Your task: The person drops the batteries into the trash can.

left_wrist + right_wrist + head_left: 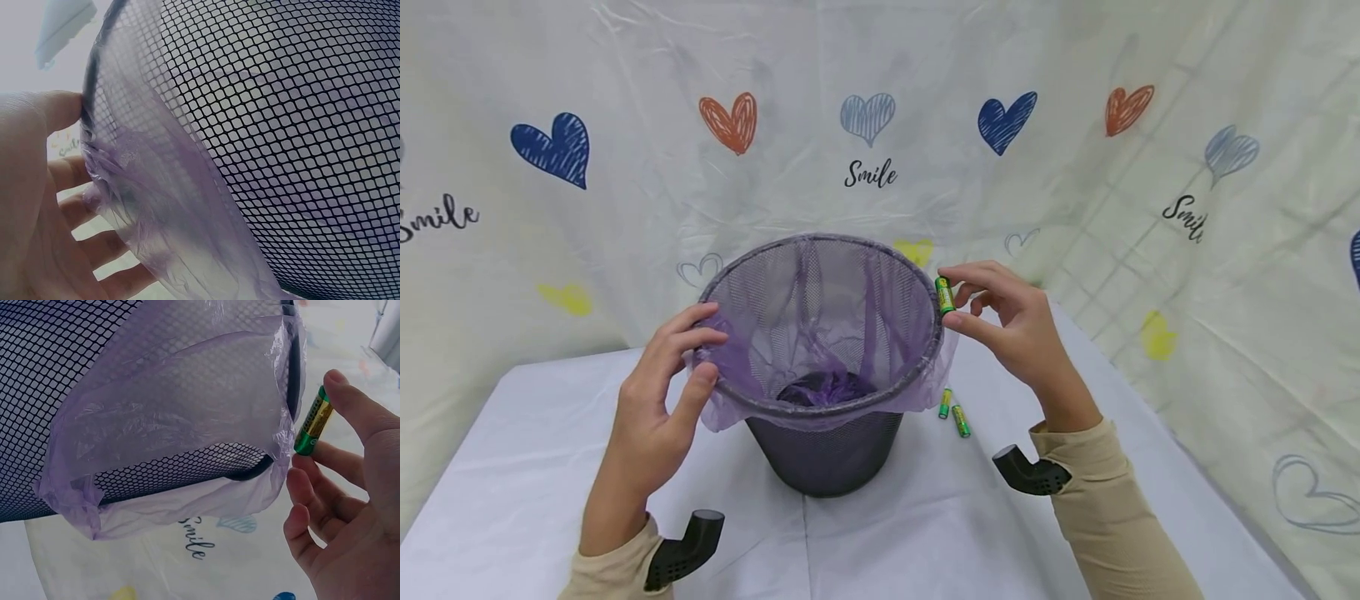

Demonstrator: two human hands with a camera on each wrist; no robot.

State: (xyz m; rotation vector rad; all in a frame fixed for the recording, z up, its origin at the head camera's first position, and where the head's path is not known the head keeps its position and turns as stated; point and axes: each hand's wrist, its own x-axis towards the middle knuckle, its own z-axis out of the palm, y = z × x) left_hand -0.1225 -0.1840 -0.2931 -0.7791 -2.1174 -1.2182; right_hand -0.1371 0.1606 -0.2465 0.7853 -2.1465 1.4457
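Observation:
A black mesh wastebasket (823,454) stands on the table, lined with a thin purple plastic bag (737,404) folded over its rim. My left hand (658,400) holds the basket's left rim, thumb on the near side and fingers farther along; in the left wrist view the thumb (65,109) meets the rim. With thumb and index finger my right hand (1018,325) pinches a green and gold battery (945,295) by its two ends, close beside the right rim. In the right wrist view the battery (314,422) is held just outside the bag, the other fingers curled loosely.
Two more green batteries (961,421) lie on the white tablecloth (895,542), right of the basket. Behind and to the right hangs a pale curtain (940,50) printed with hearts and "Smile". Each sleeve carries a black wrist camera (1030,471).

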